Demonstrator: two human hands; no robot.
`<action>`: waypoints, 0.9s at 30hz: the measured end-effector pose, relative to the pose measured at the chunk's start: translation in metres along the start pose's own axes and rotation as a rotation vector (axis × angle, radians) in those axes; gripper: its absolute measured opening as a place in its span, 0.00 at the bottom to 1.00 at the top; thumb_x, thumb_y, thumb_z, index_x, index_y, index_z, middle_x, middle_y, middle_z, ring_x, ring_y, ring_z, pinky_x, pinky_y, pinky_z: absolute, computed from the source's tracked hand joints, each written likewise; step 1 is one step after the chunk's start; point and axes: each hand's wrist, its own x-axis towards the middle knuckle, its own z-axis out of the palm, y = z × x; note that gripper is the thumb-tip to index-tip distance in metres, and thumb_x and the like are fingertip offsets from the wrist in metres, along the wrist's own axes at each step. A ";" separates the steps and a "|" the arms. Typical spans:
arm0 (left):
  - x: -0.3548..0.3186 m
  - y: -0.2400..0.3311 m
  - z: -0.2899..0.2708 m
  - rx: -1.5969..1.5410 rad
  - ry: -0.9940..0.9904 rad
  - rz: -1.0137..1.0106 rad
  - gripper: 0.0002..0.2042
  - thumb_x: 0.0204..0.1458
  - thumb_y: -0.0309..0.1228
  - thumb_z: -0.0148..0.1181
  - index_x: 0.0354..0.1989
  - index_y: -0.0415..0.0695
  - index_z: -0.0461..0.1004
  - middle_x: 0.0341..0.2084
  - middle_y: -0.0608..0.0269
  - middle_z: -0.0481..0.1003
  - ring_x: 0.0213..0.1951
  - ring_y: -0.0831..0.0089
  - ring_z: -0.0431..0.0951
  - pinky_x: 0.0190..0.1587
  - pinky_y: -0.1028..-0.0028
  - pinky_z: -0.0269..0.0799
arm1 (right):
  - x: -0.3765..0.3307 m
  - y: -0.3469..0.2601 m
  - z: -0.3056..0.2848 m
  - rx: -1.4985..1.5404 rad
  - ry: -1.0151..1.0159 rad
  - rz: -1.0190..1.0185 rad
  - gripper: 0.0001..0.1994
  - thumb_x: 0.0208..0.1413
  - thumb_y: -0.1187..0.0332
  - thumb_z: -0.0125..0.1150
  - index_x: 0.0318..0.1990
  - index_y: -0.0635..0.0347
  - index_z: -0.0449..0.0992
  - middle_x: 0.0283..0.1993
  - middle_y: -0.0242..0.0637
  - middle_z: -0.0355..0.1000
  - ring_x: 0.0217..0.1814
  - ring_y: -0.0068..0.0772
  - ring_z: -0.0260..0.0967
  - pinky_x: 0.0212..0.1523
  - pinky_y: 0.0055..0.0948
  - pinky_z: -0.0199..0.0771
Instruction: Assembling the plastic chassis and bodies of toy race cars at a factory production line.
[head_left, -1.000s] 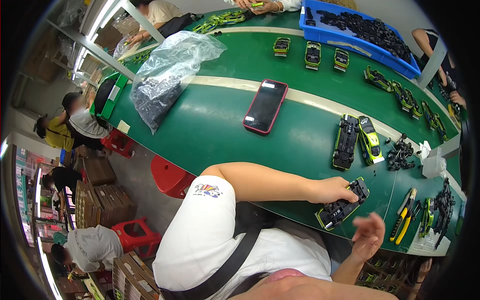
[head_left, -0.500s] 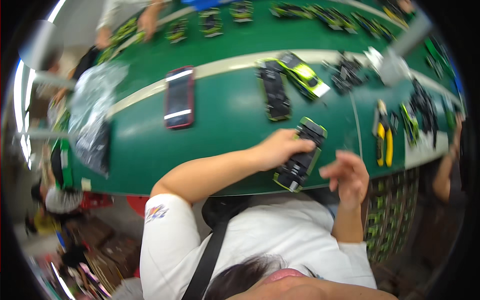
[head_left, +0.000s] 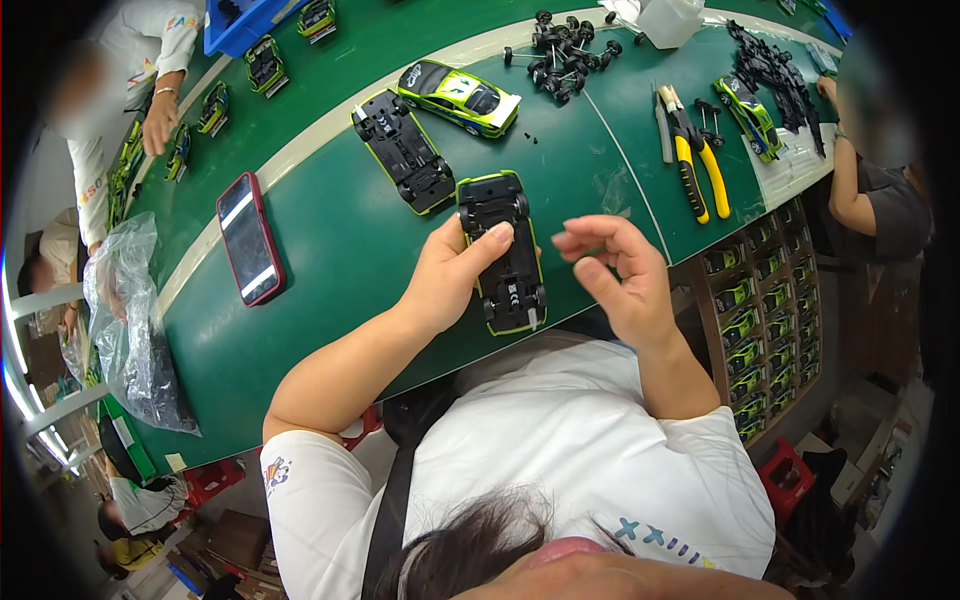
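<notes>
My left hand (head_left: 440, 275) grips a toy car (head_left: 512, 265) turned underside up, the thumb pressed on its black chassis and the green body edge showing around it. Just right of the car, my right hand (head_left: 632, 285) is raised with its fingers bent and apart, and nothing shows in it. Beyond the held car, another upside-down toy car (head_left: 405, 150) lies on the green table (head_left: 340, 330). Touching its far end is an upright green and yellow toy car (head_left: 458, 97). A few tiny dark pieces, perhaps screws, lie right of these two.
Black wheels on axles (head_left: 560, 60) are heaped at the far middle. Yellow-handled pliers (head_left: 695, 160) lie on the right, before another green car (head_left: 748, 118). A red-cased phone (head_left: 250, 238) and a clear plastic bag (head_left: 128, 320) are left. Co-workers sit at both sides; a compartmented tray (head_left: 715, 320) holds cars.
The view has turned, so things on the table appear shifted. The held car now points more straight away from me. My right hand has come up beside it; the left keeps its grip.
</notes>
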 end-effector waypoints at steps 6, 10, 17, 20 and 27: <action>-0.003 -0.003 0.002 -0.123 0.129 0.178 0.13 0.61 0.34 0.55 0.49 0.41 0.68 0.39 0.62 0.75 0.40 0.76 0.77 0.42 0.73 0.76 | 0.006 -0.014 0.031 -0.469 -0.026 -0.367 0.31 0.41 0.63 0.74 0.54 0.60 0.68 0.55 0.47 0.67 0.53 0.46 0.69 0.50 0.37 0.71; -0.004 0.001 0.008 -0.218 0.234 0.207 0.11 0.61 0.34 0.55 0.46 0.42 0.68 0.38 0.63 0.74 0.38 0.76 0.77 0.39 0.73 0.77 | 0.004 -0.009 0.056 -0.694 0.023 -0.452 0.34 0.38 0.64 0.73 0.56 0.57 0.66 0.58 0.49 0.63 0.56 0.53 0.65 0.53 0.43 0.68; -0.007 -0.002 0.014 -0.205 0.293 0.248 0.11 0.62 0.38 0.52 0.45 0.44 0.67 0.37 0.65 0.74 0.40 0.75 0.76 0.42 0.73 0.73 | 0.012 0.003 0.063 -0.738 0.161 -0.551 0.29 0.39 0.67 0.71 0.53 0.57 0.71 0.53 0.47 0.67 0.51 0.52 0.69 0.49 0.42 0.72; -0.008 -0.010 0.006 -0.098 0.201 0.190 0.18 0.62 0.41 0.52 0.53 0.43 0.62 0.44 0.61 0.72 0.45 0.73 0.75 0.46 0.69 0.74 | 0.015 -0.001 0.051 -0.721 0.197 -0.545 0.27 0.38 0.70 0.72 0.51 0.59 0.73 0.51 0.46 0.71 0.50 0.49 0.71 0.50 0.39 0.73; -0.003 -0.009 0.005 0.084 -0.030 0.145 0.25 0.58 0.30 0.58 0.60 0.37 0.56 0.56 0.48 0.63 0.56 0.61 0.70 0.52 0.67 0.72 | 0.027 -0.024 -0.048 -0.816 0.523 -0.421 0.24 0.40 0.66 0.71 0.48 0.60 0.75 0.45 0.46 0.74 0.46 0.45 0.73 0.47 0.35 0.74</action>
